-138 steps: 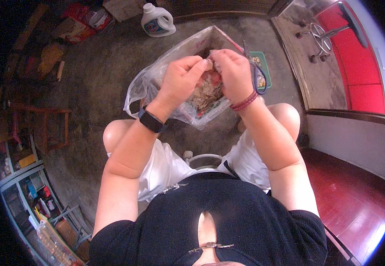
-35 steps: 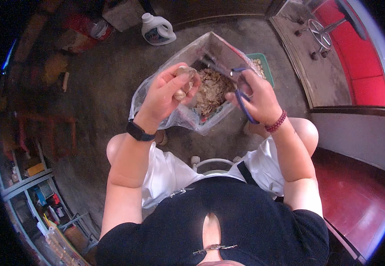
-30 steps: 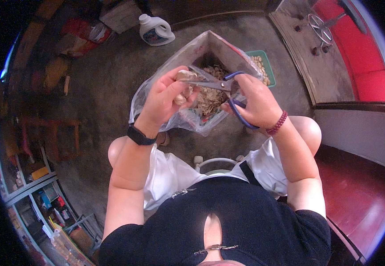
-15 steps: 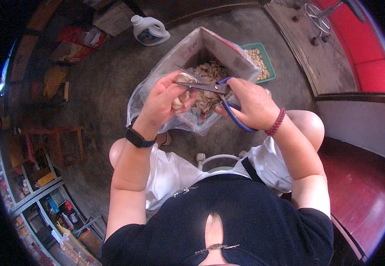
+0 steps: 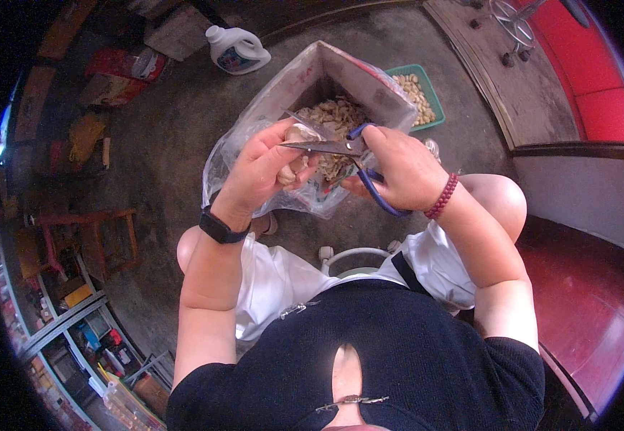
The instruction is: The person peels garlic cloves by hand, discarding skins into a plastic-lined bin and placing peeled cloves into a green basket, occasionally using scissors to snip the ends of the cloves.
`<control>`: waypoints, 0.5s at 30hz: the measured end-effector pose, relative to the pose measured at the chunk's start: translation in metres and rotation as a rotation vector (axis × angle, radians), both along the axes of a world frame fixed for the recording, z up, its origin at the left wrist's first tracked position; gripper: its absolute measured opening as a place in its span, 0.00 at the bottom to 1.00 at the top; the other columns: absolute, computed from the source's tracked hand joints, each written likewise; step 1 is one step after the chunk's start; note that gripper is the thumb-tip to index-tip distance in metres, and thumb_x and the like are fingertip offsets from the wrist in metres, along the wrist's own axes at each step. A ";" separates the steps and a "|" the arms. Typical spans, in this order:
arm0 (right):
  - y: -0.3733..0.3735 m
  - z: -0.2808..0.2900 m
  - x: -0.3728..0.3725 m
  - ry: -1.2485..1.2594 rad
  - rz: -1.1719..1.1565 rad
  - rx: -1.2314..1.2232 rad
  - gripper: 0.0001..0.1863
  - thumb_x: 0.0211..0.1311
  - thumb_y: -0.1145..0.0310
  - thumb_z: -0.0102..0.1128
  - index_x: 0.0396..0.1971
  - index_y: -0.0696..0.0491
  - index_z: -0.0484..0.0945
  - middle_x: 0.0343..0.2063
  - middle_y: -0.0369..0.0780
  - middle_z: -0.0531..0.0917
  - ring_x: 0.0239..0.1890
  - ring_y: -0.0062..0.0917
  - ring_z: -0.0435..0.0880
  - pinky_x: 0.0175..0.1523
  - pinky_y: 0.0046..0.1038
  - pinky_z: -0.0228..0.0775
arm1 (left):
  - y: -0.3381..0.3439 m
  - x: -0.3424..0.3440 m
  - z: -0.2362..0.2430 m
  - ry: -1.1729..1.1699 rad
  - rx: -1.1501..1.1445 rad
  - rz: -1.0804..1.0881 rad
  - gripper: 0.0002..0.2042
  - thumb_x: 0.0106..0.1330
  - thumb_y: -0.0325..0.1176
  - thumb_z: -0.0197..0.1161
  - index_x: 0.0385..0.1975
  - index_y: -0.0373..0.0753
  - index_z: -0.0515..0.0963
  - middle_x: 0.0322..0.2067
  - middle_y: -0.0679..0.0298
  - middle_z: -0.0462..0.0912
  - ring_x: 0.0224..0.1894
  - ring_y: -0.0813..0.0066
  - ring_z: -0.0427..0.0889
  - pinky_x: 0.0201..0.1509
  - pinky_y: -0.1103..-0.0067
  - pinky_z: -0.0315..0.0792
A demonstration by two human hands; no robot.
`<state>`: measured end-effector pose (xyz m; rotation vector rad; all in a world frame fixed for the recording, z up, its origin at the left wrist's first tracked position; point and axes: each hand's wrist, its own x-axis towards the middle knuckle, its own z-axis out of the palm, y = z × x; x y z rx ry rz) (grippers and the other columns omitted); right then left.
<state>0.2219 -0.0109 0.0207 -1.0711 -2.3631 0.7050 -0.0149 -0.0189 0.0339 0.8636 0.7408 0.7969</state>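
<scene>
Garlic (image 5: 302, 132) lies in the person's left hand (image 5: 256, 164), held by the thumb and curled fingers; its upper part shows near the fingertips, a lower part nearer the palm. The right hand (image 5: 407, 172), closed around the blue handles of a pair of scissors (image 5: 354, 146), is near it. The blades are spread, the garlic's upper part between them; from where I stand, I cannot tell whether they touch it. Both hands are above a plastic-lined box (image 5: 359, 70) containing dry peelings (image 5: 333, 115). Farther out, beside the box's right corner, a green basket (image 5: 433, 93) of pale cloves (image 5: 411, 87) rests on the floor (image 5: 157, 144); a white jug (image 5: 236, 50) stands beyond, to the left.
</scene>
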 end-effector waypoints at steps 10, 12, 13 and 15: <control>-0.006 -0.001 0.001 -0.102 -0.015 -0.264 0.18 0.53 0.56 0.59 0.27 0.57 0.68 0.20 0.51 0.76 0.27 0.48 0.76 0.31 0.40 0.67 | 0.000 0.001 0.001 -0.042 -0.051 -0.007 0.13 0.67 0.35 0.51 0.46 0.33 0.68 0.30 0.62 0.76 0.23 0.84 0.72 0.19 0.90 0.60; -0.008 -0.001 0.002 -0.148 -0.026 -0.221 0.16 0.53 0.58 0.58 0.27 0.57 0.68 0.19 0.50 0.76 0.26 0.49 0.76 0.31 0.41 0.67 | -0.001 0.002 0.002 -0.038 -0.036 -0.014 0.13 0.67 0.35 0.52 0.46 0.34 0.68 0.30 0.63 0.76 0.23 0.84 0.72 0.19 0.90 0.60; -0.008 -0.002 0.002 -0.163 -0.025 -0.213 0.17 0.52 0.59 0.59 0.27 0.58 0.68 0.20 0.51 0.76 0.27 0.49 0.77 0.32 0.42 0.68 | -0.001 0.002 0.002 -0.036 -0.028 -0.018 0.13 0.67 0.35 0.52 0.47 0.34 0.68 0.30 0.63 0.77 0.23 0.84 0.72 0.19 0.90 0.60; -0.010 -0.003 0.001 -0.193 -0.022 -0.198 0.18 0.51 0.59 0.60 0.28 0.60 0.67 0.20 0.53 0.77 0.27 0.49 0.78 0.34 0.44 0.70 | -0.002 -0.001 0.001 -0.009 -0.026 -0.020 0.13 0.67 0.34 0.52 0.47 0.34 0.68 0.30 0.64 0.77 0.23 0.84 0.72 0.19 0.90 0.60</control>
